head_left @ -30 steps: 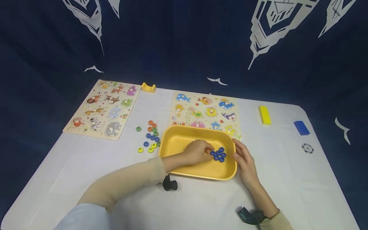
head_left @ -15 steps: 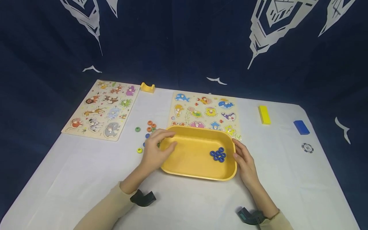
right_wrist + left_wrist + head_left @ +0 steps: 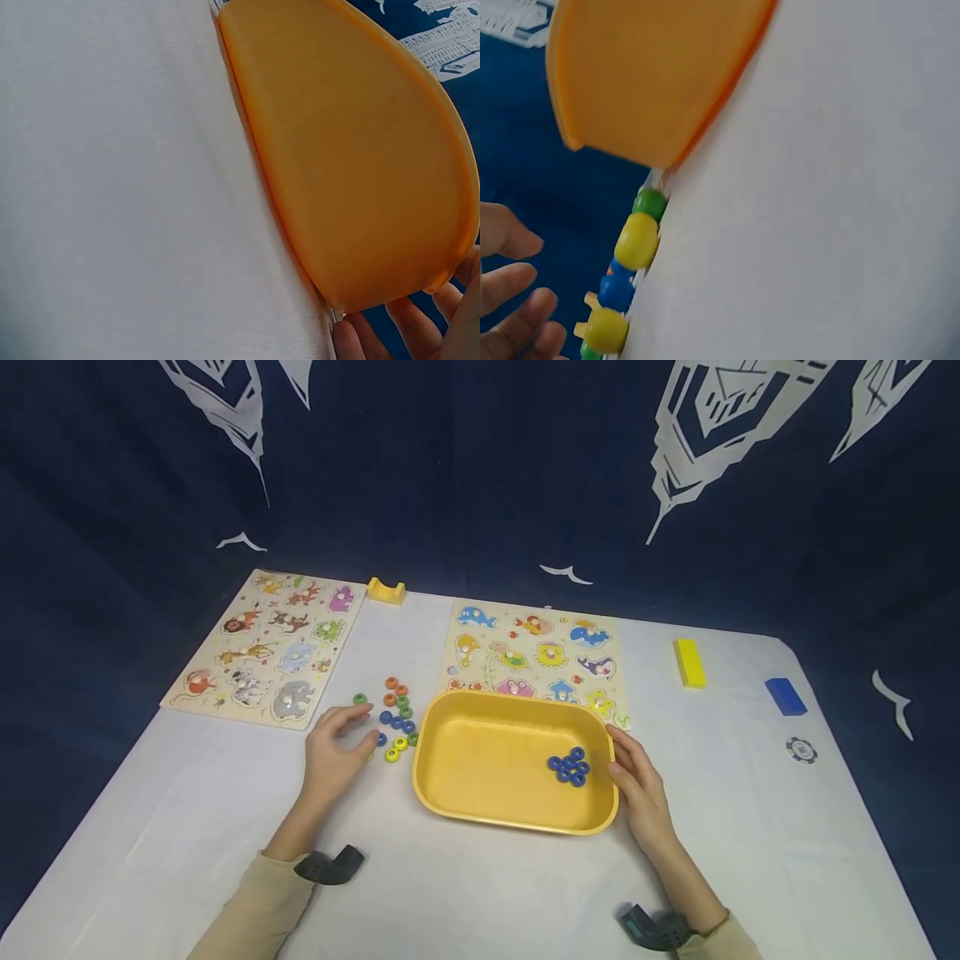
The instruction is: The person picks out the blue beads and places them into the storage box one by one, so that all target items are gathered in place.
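Note:
My left hand [image 3: 332, 767] hovers left of a loose group of beads, its thumb and fingers apart with nothing between them. A green bead [image 3: 360, 698] lies just beyond its fingertips, and a blue bead [image 3: 382, 739] beside the thumb; a yellow bead there is mostly hidden. Orange, green, blue and yellow beads [image 3: 637, 241] also appear near the fingers in the left wrist view. My right hand [image 3: 643, 789] holds the right end of a yellow plastic tray [image 3: 480, 820], thumb at the rim and fingers along the outside. Several blue beads [image 3: 569, 766] sit inside at its right.
An animal puzzle board [image 3: 258, 652] lies at the left, and a sea-animal puzzle board [image 3: 532, 643] reaches under the tray's far edge. A small yellow notched block [image 3: 386, 592] stands behind. At the right are a yellow block [image 3: 689, 663], a blue block [image 3: 786, 697] and a poker chip [image 3: 802, 750].
My left hand has come out of the tray and swung left over its rim to the bead group. My right hand and the blue beads in the tray stay put.

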The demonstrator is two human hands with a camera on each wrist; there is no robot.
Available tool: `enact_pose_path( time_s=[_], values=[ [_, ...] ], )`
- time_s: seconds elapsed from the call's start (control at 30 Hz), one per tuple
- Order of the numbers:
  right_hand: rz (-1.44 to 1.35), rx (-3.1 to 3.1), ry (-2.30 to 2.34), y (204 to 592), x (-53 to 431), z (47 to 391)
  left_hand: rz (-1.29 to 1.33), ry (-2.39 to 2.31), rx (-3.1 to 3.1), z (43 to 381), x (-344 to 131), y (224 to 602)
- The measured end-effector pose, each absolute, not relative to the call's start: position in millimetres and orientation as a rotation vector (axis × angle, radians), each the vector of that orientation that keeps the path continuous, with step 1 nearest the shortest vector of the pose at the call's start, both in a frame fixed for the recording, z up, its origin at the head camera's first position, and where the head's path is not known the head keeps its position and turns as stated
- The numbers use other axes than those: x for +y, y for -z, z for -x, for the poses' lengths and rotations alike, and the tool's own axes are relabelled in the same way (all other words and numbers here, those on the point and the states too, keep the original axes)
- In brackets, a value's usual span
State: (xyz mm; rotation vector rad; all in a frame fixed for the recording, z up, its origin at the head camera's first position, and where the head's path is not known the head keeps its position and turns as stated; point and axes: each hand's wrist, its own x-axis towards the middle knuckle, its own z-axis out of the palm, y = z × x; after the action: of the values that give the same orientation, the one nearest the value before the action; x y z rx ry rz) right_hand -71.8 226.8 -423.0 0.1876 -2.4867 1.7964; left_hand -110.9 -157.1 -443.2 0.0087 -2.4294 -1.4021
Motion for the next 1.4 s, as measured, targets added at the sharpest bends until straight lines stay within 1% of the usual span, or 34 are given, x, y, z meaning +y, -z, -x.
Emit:
enact_pose_path(
  time_s=[0.2,0.5,0.63,0.73,0.87,0.97,1.03,1.23,1.4],
  values=[
    [-0.202,-2.478,-1.797,423.4,226.2,71.5,-0.043,1.321,-2.543,113.0,-161.7,455.5],
    [-0.204,-2.47,-1.802,423.5,225.9,70.9,0.049,1.068,-2.673,116.4,-162.0,464.7],
    [-0.218,-2.465,-1.811,423.2,225.6,71.0,0.03,1.095,-2.633,114.5,-160.6,459.6],
    [-0.234,-2.453,-1.832,425.8,226.5,72.7,0.039,1.186,-2.537,113.8,-153.7,445.8],
    [-0.238,-2.441,-1.845,435.6,231.9,76.5,0.194,1.395,-2.43,114.0,-125.9,412.7],
    [-0.24,-2.442,-1.839,442.8,236.5,78.8,0.37,1.496,-2.451,112.8,-90.9,390.9],
    [-0.241,-2.444,-1.839,445.4,238.3,79.6,0.478,1.488,-2.515,111.7,-65.5,384.5],
    [-0.228,-2.455,-1.834,445.7,238.3,79.8,0.752,1.269,-2.752,112.3,-5.7,396.0],
    [-0.23,-2.461,-1.81,444.8,237.8,79.0,0.83,1.056,-2.915,117.5,20.5,409.7]
  ],
)
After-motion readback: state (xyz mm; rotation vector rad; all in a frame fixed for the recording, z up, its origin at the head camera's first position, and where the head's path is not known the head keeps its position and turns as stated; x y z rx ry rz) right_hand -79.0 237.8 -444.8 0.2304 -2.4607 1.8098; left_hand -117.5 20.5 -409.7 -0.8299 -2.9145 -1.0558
